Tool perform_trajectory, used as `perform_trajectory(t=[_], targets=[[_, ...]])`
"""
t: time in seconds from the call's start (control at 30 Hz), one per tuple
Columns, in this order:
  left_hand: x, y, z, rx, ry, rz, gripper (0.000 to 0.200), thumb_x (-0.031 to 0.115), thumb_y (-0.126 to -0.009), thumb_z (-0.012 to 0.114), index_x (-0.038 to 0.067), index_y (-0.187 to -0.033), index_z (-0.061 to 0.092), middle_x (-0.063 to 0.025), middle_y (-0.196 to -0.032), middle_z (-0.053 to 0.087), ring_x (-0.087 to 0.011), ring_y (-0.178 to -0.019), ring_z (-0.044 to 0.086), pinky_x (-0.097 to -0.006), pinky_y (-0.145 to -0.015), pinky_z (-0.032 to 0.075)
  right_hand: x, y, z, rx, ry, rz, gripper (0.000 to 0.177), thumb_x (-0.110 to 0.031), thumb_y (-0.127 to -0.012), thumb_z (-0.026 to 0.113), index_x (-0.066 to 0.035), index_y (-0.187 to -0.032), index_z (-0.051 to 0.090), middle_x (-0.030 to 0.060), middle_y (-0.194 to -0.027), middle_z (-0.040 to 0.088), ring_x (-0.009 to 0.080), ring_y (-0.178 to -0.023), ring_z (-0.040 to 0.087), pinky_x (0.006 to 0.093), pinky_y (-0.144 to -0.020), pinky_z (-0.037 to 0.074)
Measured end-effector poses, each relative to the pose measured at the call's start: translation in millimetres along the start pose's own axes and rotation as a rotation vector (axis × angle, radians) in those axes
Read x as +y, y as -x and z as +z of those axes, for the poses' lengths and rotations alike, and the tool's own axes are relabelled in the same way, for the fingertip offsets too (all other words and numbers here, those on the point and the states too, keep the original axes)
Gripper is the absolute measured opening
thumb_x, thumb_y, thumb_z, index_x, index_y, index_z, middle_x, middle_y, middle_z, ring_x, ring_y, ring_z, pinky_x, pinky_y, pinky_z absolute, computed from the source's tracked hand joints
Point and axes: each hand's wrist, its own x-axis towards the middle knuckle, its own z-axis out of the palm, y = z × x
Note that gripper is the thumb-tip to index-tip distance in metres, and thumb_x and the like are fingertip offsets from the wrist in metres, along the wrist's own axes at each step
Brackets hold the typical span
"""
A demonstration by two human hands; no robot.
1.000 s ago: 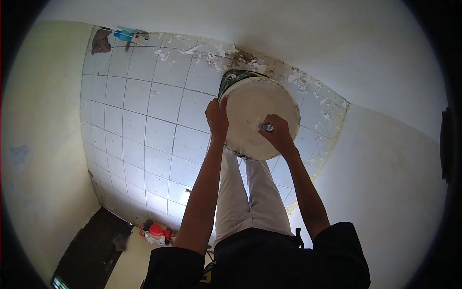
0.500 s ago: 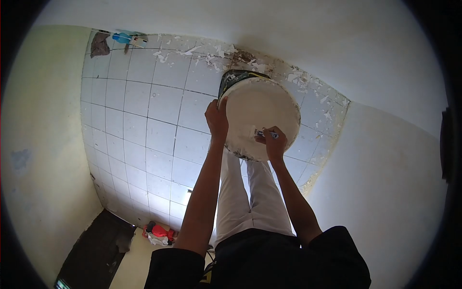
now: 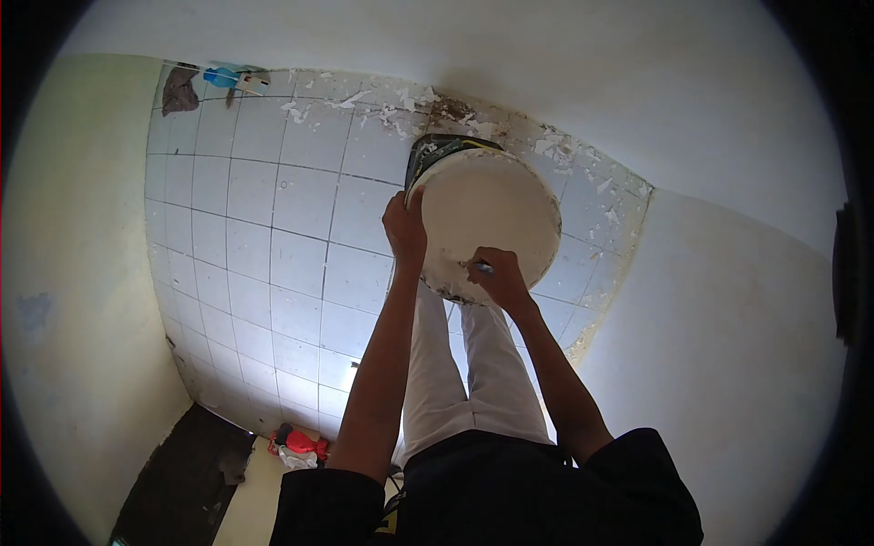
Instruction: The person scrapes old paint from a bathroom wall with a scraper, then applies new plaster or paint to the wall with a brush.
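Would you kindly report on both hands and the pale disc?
Left hand holding pale disc by rim. Right hand gripping partly hidden tool over it. No obstruction visible.

A grey-brown cloth lies at the tiled floor's far left corner, near a blue item; a red and white pile sits by the near edge.

Both bare forearms reach up from the bottom of the frame. The left hand is upright near the center, fingers bent; the right hand, lower and further right, has its fingers curled in.
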Motion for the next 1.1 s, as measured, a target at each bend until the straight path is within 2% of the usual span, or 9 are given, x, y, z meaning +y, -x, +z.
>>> perform_trajectory(t=[0.13,0.27,0.57,0.67,0.73,0.77,0.93,1.07,1.1], targets=[[2,-1,1,-0.023,0.008,-0.008,0.044,0.034,-0.093,0.059,-0.008,-0.079,0.056,-0.0259,-0.075,0.056,-0.0433,-0.07,0.052,-0.0477,-0.066,0.041,-15,-13,-5,-0.209,0.199,-0.187,0.009,-0.005,-0.072,0.067,-0.002,-0.079,0.062,0.0132,-0.076,0.06,0.0348,-0.076,0.061,0.04,-0.073,0.049],[1,-1,0,0.003,-0.005,-0.006,0.044,0.034,-0.093,0.059,-0.008,-0.08,0.057,-0.0258,-0.077,0.058,-0.0441,-0.072,0.054,-0.0478,-0.067,0.042,-14,-15,-7,-0.216,0.296,-0.197,0.015,0.0,-0.07,0.069,-0.003,-0.084,0.065,0.0119,-0.084,0.062,0.0303,-0.08,0.063,0.0362,-0.074,0.05],[-1,-1,0,0.005,-0.023,0.025,0.041,0.032,-0.093,0.06,-0.007,-0.08,0.057,-0.0252,-0.077,0.058,-0.0431,-0.073,0.055,-0.0479,-0.068,0.042,-21,-5,-29,-0.089,0.361,-0.195,0.014,-0.005,-0.073,0.07,-0.004,-0.086,0.063,0.0129,-0.088,0.062,0.0345,-0.084,0.062,0.0401,-0.076,0.051],[-3,-1,0,0.01,-0.032,0.033,0.042,0.032,-0.093,0.06,-0.007,-0.079,0.058,-0.0251,-0.078,0.058,-0.043,-0.073,0.055,-0.0481,-0.068,0.042,-18,-6,-29,0.015,0.428,-0.238,0.014,-0.007,-0.076,0.071,-0.001,-0.085,0.061,0.0143,-0.082,0.064,0.0296,-0.075,0.066,0.0396,-0.068,0.052],[-3,-1,-1,0.013,-0.026,0.039,0.042,0.033,-0.093,0.06,-0.007,-0.08,0.058,-0.0252,-0.078,0.058,-0.0431,-0.073,0.055,-0.0482,-0.068,0.042,-17,-3,-27,0.067,0.128,0.169,0.016,-0.009,-0.082,0.069,0.002,-0.082,0.059,0.0151,-0.071,0.065,0.0233,-0.059,0.067,0.0356,-0.056,0.054],[-3,-1,-1,0.01,-0.034,0.043,0.043,0.033,-0.093,0.059,-0.007,-0.08,0.057,-0.0252,-0.078,0.058,-0.0433,-0.074,0.055,-0.0483,-0.068,0.042,-11,-2,-22,0.065,0.129,0.169,0.016,-0.009,-0.082,0.069,0.002,-0.082,0.059,0.0151,-0.071,0.065,0.0233,-0.059,0.067,0.0356,-0.056,0.054],[1,-1,-3,0.011,0.001,0.047,0.043,0.033,-0.093,0.059,-0.007,-0.08,0.058,-0.0254,-0.078,0.058,-0.0434,-0.074,0.055,-0.0483,-0.068,0.042,14,-1,0,0.459,-0.591,0.431,0.016,-0.005,-0.086,0.065,0.0,-0.074,0.057,0.0132,-0.064,0.063,0.0195,-0.046,0.063,0.0296,-0.042,0.056],[-1,-1,-2,-0.01,-0.021,0.019,0.042,0.032,-0.093,0.059,-0.008,-0.08,0.058,-0.0257,-0.078,0.058,-0.0434,-0.074,0.055,-0.0481,-0.068,0.042,28,4,-4,0.304,-0.544,0.571,0.014,-0.008,-0.084,0.067,0.001,-0.077,0.058,0.0131,-0.067,0.064,0.018,-0.051,0.064,0.0274,-0.045,0.055],[-1,-2,-2,-0.016,-0.022,0.004,0.042,0.032,-0.093,0.059,-0.008,-0.08,0.058,-0.0258,-0.078,0.058,-0.0436,-0.074,0.055,-0.0482,-0.068,0.042,31,3,-6,0.262,-0.36,0.521,0.015,-0.009,-0.083,0.068,0.001,-0.077,0.059,0.0128,-0.069,0.064,0.0176,-0.053,0.064,0.0276,-0.046,0.054]])
